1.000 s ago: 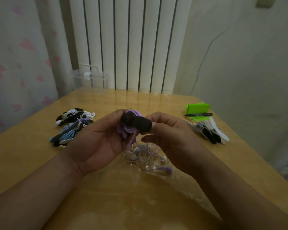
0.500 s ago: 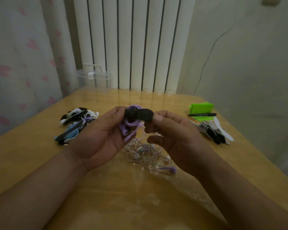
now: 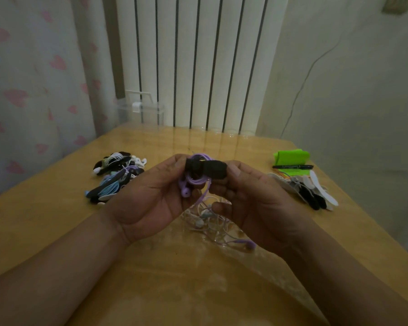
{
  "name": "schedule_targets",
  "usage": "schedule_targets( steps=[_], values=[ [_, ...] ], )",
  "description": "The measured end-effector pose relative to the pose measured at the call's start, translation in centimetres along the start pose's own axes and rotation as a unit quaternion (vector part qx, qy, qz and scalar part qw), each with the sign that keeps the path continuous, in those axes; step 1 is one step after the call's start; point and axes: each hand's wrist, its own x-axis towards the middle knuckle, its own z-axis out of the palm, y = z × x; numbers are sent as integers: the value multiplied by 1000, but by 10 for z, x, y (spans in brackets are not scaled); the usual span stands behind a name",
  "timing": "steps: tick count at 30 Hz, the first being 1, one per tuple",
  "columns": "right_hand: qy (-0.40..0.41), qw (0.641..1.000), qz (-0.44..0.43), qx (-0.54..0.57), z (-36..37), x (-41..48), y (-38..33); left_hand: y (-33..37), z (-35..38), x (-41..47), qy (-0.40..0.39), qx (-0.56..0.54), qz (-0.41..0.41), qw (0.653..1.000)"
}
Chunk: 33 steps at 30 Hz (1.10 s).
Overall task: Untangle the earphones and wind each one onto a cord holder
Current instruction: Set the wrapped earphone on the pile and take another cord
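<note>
Both hands hold a coiled purple earphone [image 3: 194, 178] above the table's middle. A black cord holder strap [image 3: 206, 169] wraps across the coil. My left hand [image 3: 151, 196] pinches the strap's left end and the coil. My right hand [image 3: 250, 196] pinches the strap's right end between thumb and fingers. One purple earbud hangs below the coil. Under the hands lies a tangle of pale earphones [image 3: 212, 222] with a purple earbud [image 3: 249, 243] at its near edge.
A pile of wound earphones [image 3: 116, 175] lies at the left of the wooden table [image 3: 57, 231]. Loose black and white cord holders [image 3: 311, 191] lie at the right, behind them a green pad with a black pen [image 3: 292, 166]. A clear plastic box [image 3: 141, 111] stands at the back.
The hands have risen slightly with the coil. The black strap has been drawn further across the purple coil, and my right hand now grips its right end.
</note>
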Motion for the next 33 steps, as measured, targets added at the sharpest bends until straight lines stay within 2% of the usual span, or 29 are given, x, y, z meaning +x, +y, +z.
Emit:
schedule_targets(
  steps=[9, 16, 18, 21, 26, 29, 33],
  values=[
    [-12, 998, 12, 61, -1, -1, -2, -2, 3, 0, -16, 3, -14, 1000],
    [36, 999, 2, 6, -3, 0, 1, -3, 3, 0, 17, 1, -25, 1000],
    [51, 998, 9, 39, -2, 1, -1, -5, 4, 0, 12, 6, -27, 1000],
    [24, 995, 34, 89, -4, 0, -7, -7, 6, 1, 11, 11, -35, 999],
    [-32, 996, 51, 62, -5, -6, -11, -6, 14, -1, 13, -11, -35, 999],
    [-39, 997, 34, 62, -3, -6, -9, -6, 16, -1, 28, -5, -37, 999],
    [-35, 994, 22, 105, -4, -3, -7, -4, 14, -1, 32, -50, -38, 998]
  ],
)
